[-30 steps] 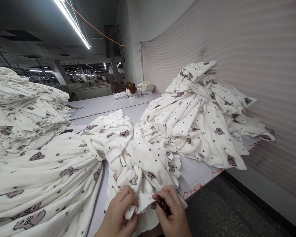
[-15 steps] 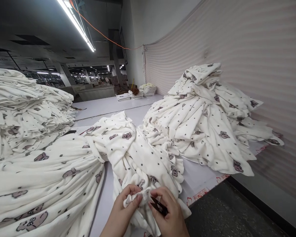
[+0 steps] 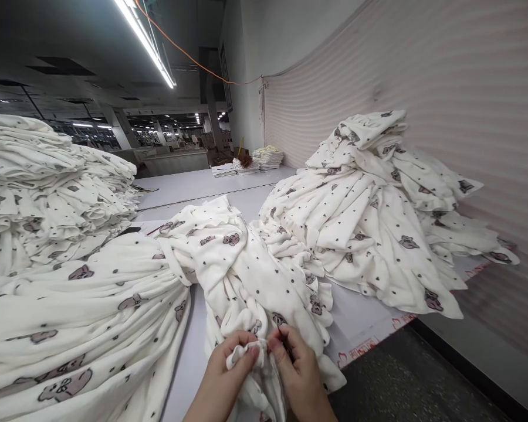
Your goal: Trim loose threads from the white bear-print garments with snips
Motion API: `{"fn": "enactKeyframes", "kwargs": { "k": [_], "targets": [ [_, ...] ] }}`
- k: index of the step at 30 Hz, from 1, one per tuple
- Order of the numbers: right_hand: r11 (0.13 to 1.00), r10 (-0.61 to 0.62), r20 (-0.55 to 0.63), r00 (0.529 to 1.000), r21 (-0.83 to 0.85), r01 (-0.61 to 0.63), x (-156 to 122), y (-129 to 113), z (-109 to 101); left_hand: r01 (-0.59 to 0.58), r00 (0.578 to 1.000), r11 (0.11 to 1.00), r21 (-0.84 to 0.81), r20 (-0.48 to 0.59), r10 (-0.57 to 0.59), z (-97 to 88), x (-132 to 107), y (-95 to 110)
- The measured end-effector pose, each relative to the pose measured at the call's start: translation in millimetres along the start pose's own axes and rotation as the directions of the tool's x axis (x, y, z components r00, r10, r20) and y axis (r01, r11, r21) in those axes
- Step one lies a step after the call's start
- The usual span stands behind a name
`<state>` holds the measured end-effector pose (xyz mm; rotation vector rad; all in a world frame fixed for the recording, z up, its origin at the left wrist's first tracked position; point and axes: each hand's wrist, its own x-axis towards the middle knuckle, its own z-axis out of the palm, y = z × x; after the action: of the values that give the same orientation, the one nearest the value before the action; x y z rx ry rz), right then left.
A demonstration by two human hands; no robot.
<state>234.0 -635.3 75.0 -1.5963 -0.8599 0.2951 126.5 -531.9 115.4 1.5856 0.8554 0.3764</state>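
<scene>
In front of me lies a white garment [image 3: 264, 269] of soft cloth, printed with small dark dots and brownish cartoon animals. My left hand [image 3: 231, 369] pinches a gathered edge of it between thumb and fingers. Close beside it, my right hand [image 3: 299, 369] is closed around dark thread snips [image 3: 286, 343], whose pointed blades stick up past the fingers. The right thumb and forefinger also press against the cloth edge. Most of the snips is hidden in the palm.
More of the same printed cloth lies in a heap [image 3: 361, 217] on the right, a tall stack [image 3: 48, 187] on the left and a gathered bundle [image 3: 92, 316] near me. Folded white pieces [image 3: 268, 157] sit at the table's far end. The table's edge [image 3: 374, 346] runs along the right.
The right fingers have moved in against the cloth edge, and the snips have turned from pointing left to pointing up. My left hand keeps its pinch. The view has shifted slightly.
</scene>
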Motion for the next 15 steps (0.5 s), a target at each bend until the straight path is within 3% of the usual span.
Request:
{"fn": "enactKeyframes", "kwargs": {
  "k": [2, 4, 10, 15],
  "targets": [
    [0.999, -0.002, 0.008, 1.0, 0.038, 0.001, -3, 1, -5, 0.015, 1.0, 0.999, -0.038, -0.003, -0.015, 0.1, 0, 1],
    [0.997, -0.079, 0.003, 0.997, 0.0, 0.079, -6, 2, -9, -0.003, 1.0, 0.998, -0.068, 0.007, 0.003, 1.0, 0, 0],
    [0.973, -0.158, -0.014, 0.987, -0.174, 0.154, -11, -3, -10, -0.152, 0.988, 0.988, -0.04, -0.026, 0.151, 6.3, -1, -1],
    [0.985, -0.106, -0.018, 0.994, -0.138, 0.103, -8, -2, -11, -0.056, 0.998, 0.993, -0.104, -0.01, 0.056, 4.7, 2, -4]
  ]
}}
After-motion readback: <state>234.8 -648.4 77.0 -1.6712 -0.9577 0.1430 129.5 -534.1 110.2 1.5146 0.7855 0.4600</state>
